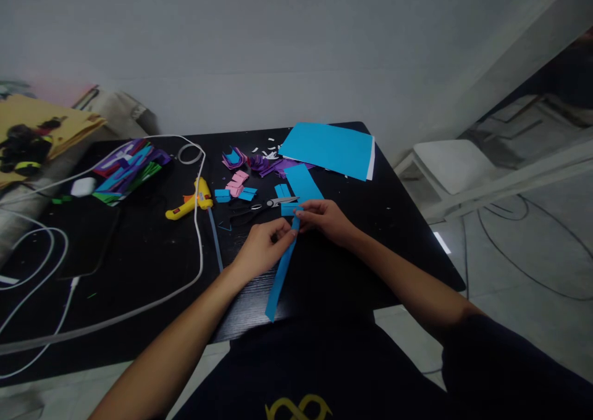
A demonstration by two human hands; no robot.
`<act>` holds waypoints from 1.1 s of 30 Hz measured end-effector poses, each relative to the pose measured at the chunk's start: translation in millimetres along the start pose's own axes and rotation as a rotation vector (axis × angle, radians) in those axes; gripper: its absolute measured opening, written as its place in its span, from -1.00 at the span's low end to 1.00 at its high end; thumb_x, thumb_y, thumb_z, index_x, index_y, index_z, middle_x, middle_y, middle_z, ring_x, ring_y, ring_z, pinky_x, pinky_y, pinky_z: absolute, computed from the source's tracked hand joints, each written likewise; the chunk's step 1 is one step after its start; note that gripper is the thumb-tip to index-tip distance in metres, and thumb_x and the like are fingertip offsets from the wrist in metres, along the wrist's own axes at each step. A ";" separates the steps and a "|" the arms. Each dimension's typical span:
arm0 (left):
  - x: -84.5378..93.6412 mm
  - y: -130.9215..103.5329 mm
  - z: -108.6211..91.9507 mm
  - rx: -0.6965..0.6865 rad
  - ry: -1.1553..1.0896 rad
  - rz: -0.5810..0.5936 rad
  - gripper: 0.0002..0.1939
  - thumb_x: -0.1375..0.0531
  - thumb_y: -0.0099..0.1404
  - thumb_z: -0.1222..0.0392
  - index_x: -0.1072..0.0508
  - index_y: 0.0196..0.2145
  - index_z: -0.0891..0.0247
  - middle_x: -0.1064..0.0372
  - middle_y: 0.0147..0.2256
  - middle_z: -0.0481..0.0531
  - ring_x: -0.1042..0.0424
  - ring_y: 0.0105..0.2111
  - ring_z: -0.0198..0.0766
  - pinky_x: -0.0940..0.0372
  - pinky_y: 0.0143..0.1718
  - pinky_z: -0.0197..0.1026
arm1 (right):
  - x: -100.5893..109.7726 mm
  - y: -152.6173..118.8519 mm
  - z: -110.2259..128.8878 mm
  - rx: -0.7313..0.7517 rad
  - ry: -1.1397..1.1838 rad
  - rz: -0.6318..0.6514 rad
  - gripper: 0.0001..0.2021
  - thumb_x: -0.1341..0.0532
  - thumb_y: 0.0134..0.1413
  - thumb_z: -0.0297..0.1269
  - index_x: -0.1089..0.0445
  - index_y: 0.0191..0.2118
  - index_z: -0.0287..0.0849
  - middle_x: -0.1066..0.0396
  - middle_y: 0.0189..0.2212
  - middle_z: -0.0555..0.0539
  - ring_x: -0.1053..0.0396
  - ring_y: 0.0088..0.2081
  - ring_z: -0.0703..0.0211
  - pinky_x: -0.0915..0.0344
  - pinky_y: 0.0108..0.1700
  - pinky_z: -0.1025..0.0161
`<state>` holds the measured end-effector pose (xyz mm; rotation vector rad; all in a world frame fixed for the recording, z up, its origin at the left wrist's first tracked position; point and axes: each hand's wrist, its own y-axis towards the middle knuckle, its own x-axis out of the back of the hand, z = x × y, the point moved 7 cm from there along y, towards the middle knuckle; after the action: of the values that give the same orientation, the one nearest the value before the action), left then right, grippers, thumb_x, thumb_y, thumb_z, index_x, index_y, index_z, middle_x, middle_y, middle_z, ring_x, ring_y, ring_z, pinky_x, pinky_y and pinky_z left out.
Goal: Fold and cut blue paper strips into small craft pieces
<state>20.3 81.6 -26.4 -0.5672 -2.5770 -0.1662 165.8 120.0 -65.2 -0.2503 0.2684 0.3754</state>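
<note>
1. Two hands are working on one blue strip (281, 278): the left hand (263, 248) is pinching its side, the right hand (325, 218) is pinching near its top, and the fingers of both are gripping the paper.
2. From those fingers, the strip is running toward seven o'clock, above or on the table (370, 241); the view is not showing which.
3. Scissors (271, 204) are lying at ten o'clock, a glue gun (202, 196) is lying at nine, and a wide blue sheet (331, 148) is lying at one.
4. The hands are apparently folding or lining up the strip's top end, beside a small blue piece (287, 210).
5. The next move is probably calling for matching edges and firm creasing.
</note>
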 end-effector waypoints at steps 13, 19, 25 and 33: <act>-14.5 -2.1 7.7 0.080 -0.149 0.142 -0.66 -0.18 0.41 0.04 -0.45 -0.49 0.24 -0.44 -0.56 -0.09 -0.43 -0.56 -0.35 -0.26 -0.46 -0.31 | -6.0 -2.0 4.8 0.074 -0.082 0.029 -0.66 -0.51 -0.03 -0.14 -0.45 -0.21 -0.17 -0.54 -0.47 0.05 -0.46 -0.52 0.29 -0.43 -0.43 0.33; -13.7 -1.5 7.4 0.067 -0.150 0.142 -0.62 -0.16 0.44 -0.02 -0.49 -0.46 0.24 -0.49 -0.50 -0.05 -0.46 -0.52 -0.35 -0.31 -0.43 -0.31 | -8.2 -3.4 10.2 0.106 -0.125 0.037 -0.71 -0.49 0.00 -0.15 -0.53 -0.21 -0.17 -0.52 -0.50 0.06 -0.43 -0.53 0.32 -0.40 -0.44 0.34; -9.7 0.9 11.8 0.101 -0.192 0.071 -0.64 -0.21 0.40 -0.04 -0.43 -0.47 0.24 -0.47 -0.51 -0.06 -0.42 -0.55 -0.35 -0.29 -0.47 -0.31 | -8.0 -1.8 8.3 0.119 -0.121 0.042 -0.70 -0.50 -0.02 -0.14 -0.57 -0.19 -0.16 -0.53 -0.47 0.04 -0.42 -0.50 0.30 -0.40 -0.42 0.32; -11.1 0.4 13.1 0.082 -0.198 0.064 -0.66 -0.22 0.39 -0.04 -0.41 -0.45 0.24 -0.48 -0.49 -0.04 -0.43 -0.53 -0.34 -0.31 -0.45 -0.30 | -7.4 -3.4 8.7 0.124 -0.157 0.016 -0.73 -0.50 -0.03 -0.19 -0.59 -0.20 -0.15 -0.56 -0.39 0.03 -0.47 -0.37 0.26 -0.42 -0.27 0.29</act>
<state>23.5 80.8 -43.3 -0.6641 -2.7373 0.0181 162.3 117.0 -54.2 -0.0962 0.1382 0.3902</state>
